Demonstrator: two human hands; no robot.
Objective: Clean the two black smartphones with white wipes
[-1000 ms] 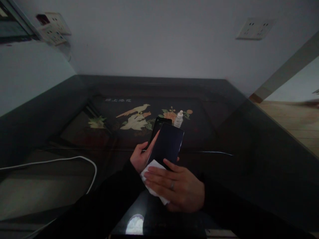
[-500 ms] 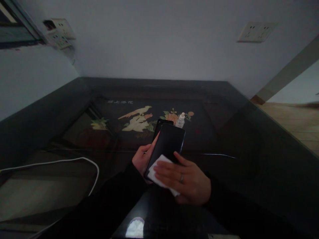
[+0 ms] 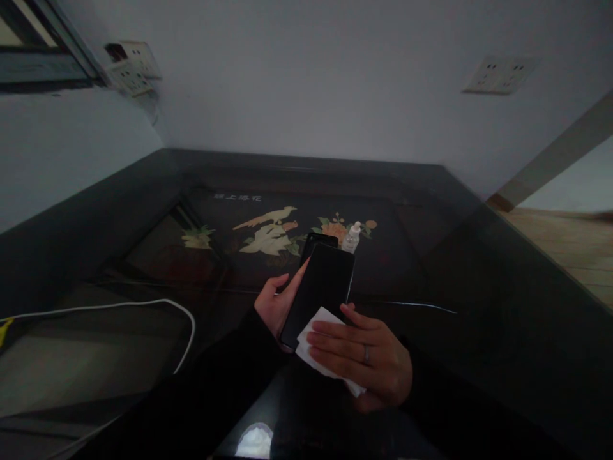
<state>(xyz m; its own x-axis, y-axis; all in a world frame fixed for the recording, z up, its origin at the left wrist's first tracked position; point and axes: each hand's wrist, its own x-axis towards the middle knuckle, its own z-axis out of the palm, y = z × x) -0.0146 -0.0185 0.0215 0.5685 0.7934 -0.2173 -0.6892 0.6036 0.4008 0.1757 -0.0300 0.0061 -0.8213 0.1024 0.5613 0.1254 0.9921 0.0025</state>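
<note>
A black smartphone [image 3: 320, 284] lies tilted in my left hand [image 3: 276, 303], which grips it along its left side and from beneath. My right hand [image 3: 368, 354], with a ring on one finger, presses a folded white tissue [image 3: 313, 354] against the lower end of the screen. Its fingers lie nearly flat over the tissue, and the thumb is mostly hidden. Just beyond the phone's top edge, a second dark phone [image 3: 322, 239] shows in part on the table. Beside it stands a small clear bottle [image 3: 351, 238] with a pale cap.
The glossy dark table [image 3: 431, 255] carries an inlaid bird-and-flower picture [image 3: 265, 239] and meets a pale wall [image 3: 306, 76]. On the left runs a white cable [image 3: 110, 306]. Sockets [image 3: 500, 75] are set in the wall.
My right hand and the tissue have slid slightly down and to the right along the phone. The left hand keeps its grip. The whole view has shifted a little.
</note>
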